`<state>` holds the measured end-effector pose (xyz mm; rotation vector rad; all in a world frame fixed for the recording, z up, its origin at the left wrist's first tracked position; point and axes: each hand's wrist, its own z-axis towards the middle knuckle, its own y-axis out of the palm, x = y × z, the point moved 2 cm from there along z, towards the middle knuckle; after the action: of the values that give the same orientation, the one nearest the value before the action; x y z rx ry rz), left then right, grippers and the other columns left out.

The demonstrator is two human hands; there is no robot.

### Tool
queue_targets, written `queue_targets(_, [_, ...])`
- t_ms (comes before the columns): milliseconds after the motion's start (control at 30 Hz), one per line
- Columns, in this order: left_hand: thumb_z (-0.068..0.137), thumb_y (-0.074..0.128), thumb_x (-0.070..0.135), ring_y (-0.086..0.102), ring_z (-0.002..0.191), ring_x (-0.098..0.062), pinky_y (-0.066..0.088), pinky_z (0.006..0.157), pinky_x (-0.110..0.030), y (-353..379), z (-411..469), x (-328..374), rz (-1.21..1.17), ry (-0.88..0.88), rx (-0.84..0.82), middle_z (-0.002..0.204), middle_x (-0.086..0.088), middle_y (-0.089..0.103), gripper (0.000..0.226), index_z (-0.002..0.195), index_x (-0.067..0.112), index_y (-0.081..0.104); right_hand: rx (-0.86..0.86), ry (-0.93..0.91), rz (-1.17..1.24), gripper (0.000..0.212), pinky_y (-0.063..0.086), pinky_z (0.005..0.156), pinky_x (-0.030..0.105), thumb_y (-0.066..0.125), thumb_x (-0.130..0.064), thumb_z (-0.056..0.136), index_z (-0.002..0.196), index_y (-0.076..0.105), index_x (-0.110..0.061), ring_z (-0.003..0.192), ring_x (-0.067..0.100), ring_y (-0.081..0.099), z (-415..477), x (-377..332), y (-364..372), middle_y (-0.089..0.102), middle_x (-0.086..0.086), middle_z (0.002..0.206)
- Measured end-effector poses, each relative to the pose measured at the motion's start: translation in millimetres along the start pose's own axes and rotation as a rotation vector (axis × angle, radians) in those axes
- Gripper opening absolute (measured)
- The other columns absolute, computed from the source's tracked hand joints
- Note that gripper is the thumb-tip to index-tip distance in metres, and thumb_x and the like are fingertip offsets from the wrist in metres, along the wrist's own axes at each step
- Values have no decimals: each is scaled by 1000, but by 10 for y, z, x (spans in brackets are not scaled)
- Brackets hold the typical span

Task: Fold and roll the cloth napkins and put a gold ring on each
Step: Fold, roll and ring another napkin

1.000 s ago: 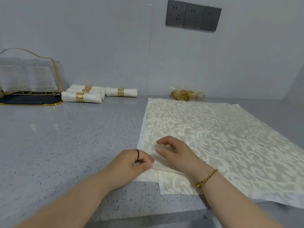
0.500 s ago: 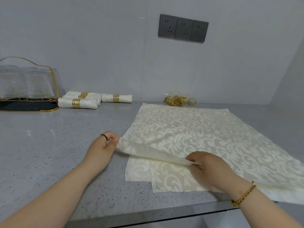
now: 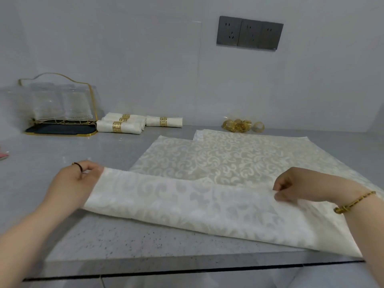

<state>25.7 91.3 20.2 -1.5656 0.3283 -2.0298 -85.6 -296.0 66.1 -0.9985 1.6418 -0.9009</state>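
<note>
1. Napkin [image 3: 187,204] in cream cloth with a scroll pattern lies near the front edge of the grey speckled worktop [image 3: 124,242], its near part lifted and turned over so the paler underside faces up.
2. Left hand [image 3: 76,179] pinches the left corner of the lifted edge between thumb and fingers; a dark thin ring sits on one finger.
3. Right hand [image 3: 301,186] pinches the right end of that same edge, fingers curled in (a beaded bracelet [image 3: 353,202] circles the wrist).
4. Between the two hands the raised edge runs nearly straight, and the cloth sags down from it to the worktop.
5. Beneath and behind it, more patterned cloths [image 3: 239,159] lie flat and spread, the corner of one showing past another at the back.
6. Loose gold rings [image 3: 236,125] sit in a small heap by the wall, just behind the flat cloths, with one ring [image 3: 258,127] slightly apart to the right.
7. Finished rolled napkins [image 3: 122,125], each with a gold band around it, lie at the back left; another one [image 3: 164,122] rests just to their right.
8. Left of them stands a gold wire rack [image 3: 62,113] on a dark tray, holding clear glasses.
9. Dark wall sockets [image 3: 249,33] are mounted above.
</note>
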Motion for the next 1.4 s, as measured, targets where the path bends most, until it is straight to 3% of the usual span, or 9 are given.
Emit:
queue_targets(267, [90, 53, 22, 52, 84, -25, 36, 73, -29, 488, 232, 156, 49, -47, -124, 91, -10, 60, 9, 90, 14, 58, 220, 176, -159, 19, 35, 57, 11, 53, -14, 88, 71, 54, -23, 67, 4, 47, 378, 379, 7, 52, -8, 78])
queue_targets(400, [92, 48, 35, 53, 108, -29, 38, 85, -30, 768, 426, 136, 190, -84, -236, 113, -11, 59, 35, 115, 9, 54, 357, 245, -172, 16, 40, 72, 22, 45, -14, 89, 80, 56, -24, 83, 13, 51, 525, 489, 103, 55, -8, 86])
queue_targets(533, [87, 55, 40, 51, 113, -27, 39, 83, -28, 861, 569, 129, 380, -105, -263, 124, -10, 55, 53, 126, 6, 45, 418, 287, -153, 17, 40, 68, 24, 45, -17, 89, 81, 55, -27, 83, 16, 54, 661, 526, 182, 60, -5, 91])
queue_targets(633, [86, 59, 30, 53, 104, -25, 38, 76, -26, 871, 614, 123, 447, -115, -278, 118, -10, 56, 39, 116, 7, 50, 414, 276, -169, 14, 38, 69, 22, 44, -19, 92, 85, 53, -28, 84, 14, 52, 734, 531, 180, 62, -3, 98])
queue_targets(733, [86, 60, 20, 49, 86, -22, 37, 70, -25, 844, 642, 97, 439, -112, -292, 101, -11, 60, 11, 87, 10, 56, 435, 251, -196, 13, 39, 72, 22, 44, -18, 93, 85, 52, -26, 88, 16, 55, 784, 518, 170, 65, -1, 102])
queue_targets(833, [86, 59, 16, 50, 81, -22, 36, 67, -25, 774, 643, 39, 459, -114, -323, 83, -7, 57, 23, 64, 15, 51, 454, 220, -213, 15, 38, 73, 23, 44, -17, 93, 90, 58, -22, 87, 17, 56, 841, 458, 188, 66, 1, 103])
queue_targets(1000, [85, 59, 16, 50, 79, -20, 36, 68, -25, 553, 600, -85, 511, -126, -333, 76, -2, 54, 21, 65, 16, 51, 476, 149, -213, 20, 38, 86, 25, 45, -17, 93, 101, 64, -16, 94, 20, 59, 931, 308, 247, 68, 2, 102])
queue_targets(1133, [85, 58, 13, 47, 65, -12, 33, 53, -23, 316, 522, -246, 471, -105, -269, 70, 1, 54, 19, 66, 15, 53, 508, 86, -232, 21, 32, 93, 26, 45, -17, 92, 101, 65, -18, 99, 19, 59, 989, 175, 269, 68, -1, 103])
queue_targets(1400, [78, 60, 11, 54, 71, -19, 39, 59, -28, 71, 454, -416, 405, -160, -196, 71, -4, 62, 11, 68, 11, 61, 448, 104, -214, 21, 25, 97, 28, 45, -16, 91, 102, 62, -23, 107, 18, 52, 1025, 164, 235, 66, -2, 106])
